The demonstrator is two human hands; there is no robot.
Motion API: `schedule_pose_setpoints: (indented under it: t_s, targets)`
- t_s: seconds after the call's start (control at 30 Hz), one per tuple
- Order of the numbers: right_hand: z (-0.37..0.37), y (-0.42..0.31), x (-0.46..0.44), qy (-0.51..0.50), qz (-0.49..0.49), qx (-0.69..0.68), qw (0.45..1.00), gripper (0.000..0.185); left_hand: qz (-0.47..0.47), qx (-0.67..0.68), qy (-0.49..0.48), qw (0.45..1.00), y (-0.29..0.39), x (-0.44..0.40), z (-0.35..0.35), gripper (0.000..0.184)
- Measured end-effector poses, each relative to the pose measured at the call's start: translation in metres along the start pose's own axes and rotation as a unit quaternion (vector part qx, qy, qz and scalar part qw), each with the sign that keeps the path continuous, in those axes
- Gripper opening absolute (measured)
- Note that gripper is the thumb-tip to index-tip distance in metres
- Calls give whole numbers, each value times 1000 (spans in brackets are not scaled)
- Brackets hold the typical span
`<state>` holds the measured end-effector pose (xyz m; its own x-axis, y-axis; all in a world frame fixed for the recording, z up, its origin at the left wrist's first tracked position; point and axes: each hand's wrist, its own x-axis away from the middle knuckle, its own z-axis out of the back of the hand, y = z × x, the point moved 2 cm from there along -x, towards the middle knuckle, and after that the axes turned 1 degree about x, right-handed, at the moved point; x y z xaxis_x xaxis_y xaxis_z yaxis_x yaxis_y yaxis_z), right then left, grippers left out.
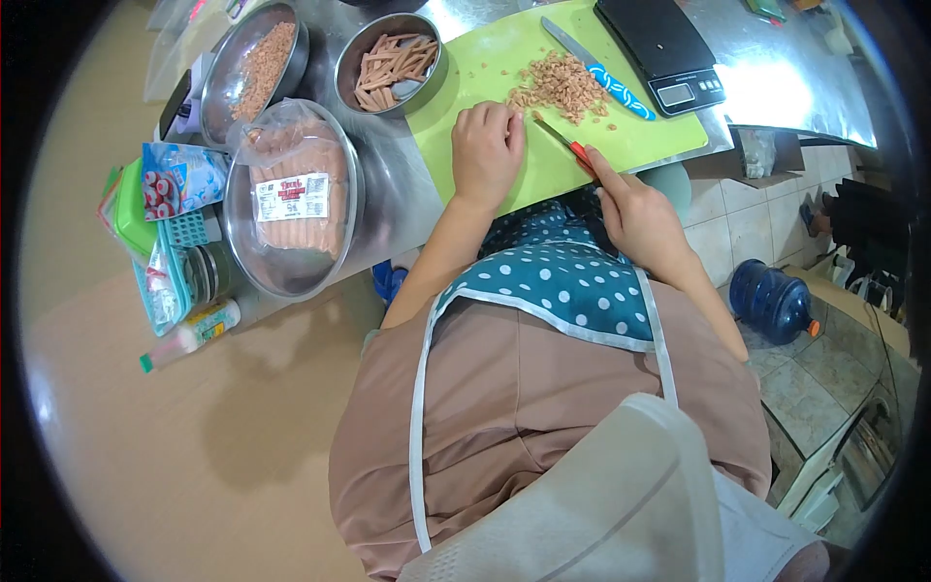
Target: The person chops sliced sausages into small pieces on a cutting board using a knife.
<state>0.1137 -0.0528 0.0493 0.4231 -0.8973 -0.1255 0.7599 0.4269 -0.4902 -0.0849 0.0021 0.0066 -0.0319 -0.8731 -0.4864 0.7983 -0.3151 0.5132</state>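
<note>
My right hand [635, 213] grips a knife [580, 152] with a red handle, its index finger stretched along the handle. The knife's narrow blade points up and left over the green cutting board [446, 107]. Just left of the blade tip, my left hand [487, 150] rests on the board with its fingers curled together. Whatever lies under those fingers is hidden. A pile of small chopped sausage pieces [565, 87] is beyond both hands. Beside that pile lies a second knife [621, 92] with a blue and white patterned handle.
A digital scale [669, 48] sits at the board's far right. Left of the board are a bowl of sausage strips [398, 68], a bowl of chopped pieces [264, 68], and a bowl [354, 194] with packaged sausages [315, 204]. A blue water jug [771, 301] lies on the floor.
</note>
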Motion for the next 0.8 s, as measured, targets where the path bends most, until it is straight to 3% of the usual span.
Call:
schedule_pose_setpoints:
  t_s: [0.5,0.8]
  targets:
    - [-19,-8,-37,-28,3,23,999,50,-20,15,13,1000,5,5,6,9]
    - [-3,-5,-6,-60,-30,36,997,55,-12,23,26,999,3,5,3,10]
